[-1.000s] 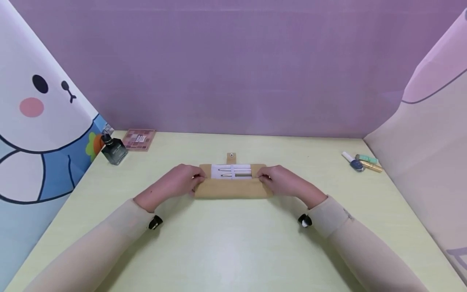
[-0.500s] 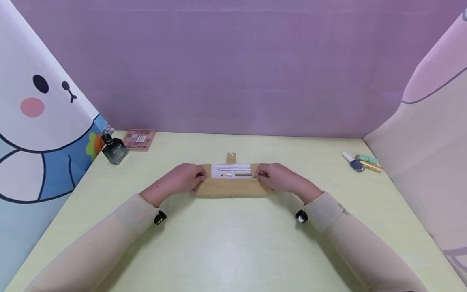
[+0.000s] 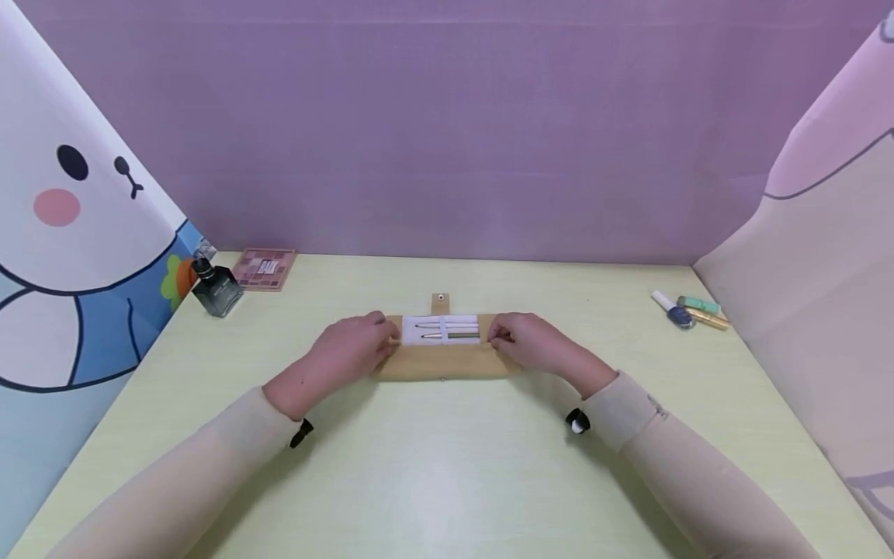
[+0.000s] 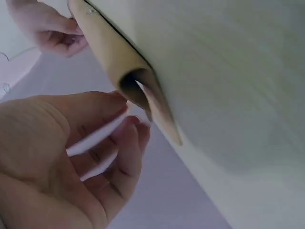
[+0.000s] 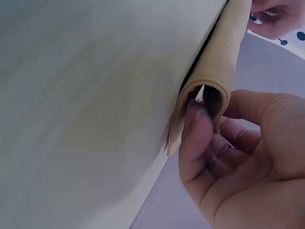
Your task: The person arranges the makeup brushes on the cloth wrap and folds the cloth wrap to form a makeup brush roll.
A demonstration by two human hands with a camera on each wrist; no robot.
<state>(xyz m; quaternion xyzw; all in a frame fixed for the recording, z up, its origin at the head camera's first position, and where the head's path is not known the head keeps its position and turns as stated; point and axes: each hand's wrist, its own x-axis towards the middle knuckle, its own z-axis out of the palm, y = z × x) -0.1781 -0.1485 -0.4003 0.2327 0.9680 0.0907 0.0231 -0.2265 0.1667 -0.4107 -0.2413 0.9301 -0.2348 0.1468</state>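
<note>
the tan roll-up pouch (image 3: 444,359) lies mid-table on the pale green table (image 3: 447,481), its near flap folded over, the white inner panel with two slim pens (image 3: 450,335) still exposed, and the snap tab (image 3: 441,300) pointing away. left hand (image 3: 352,349) pinches the left end of the fold; its fingers (image 4: 128,143) curl under the rolled edge. right hand (image 3: 529,343) pinches the right end, thumb (image 5: 198,129) tucked inside the fold. judgement: both ends should advance together so the fold stays square and the pens do not slip out. a dark bottle (image 3: 216,287) and an eyeshadow palette (image 3: 265,268) stand well apart at far left.
</note>
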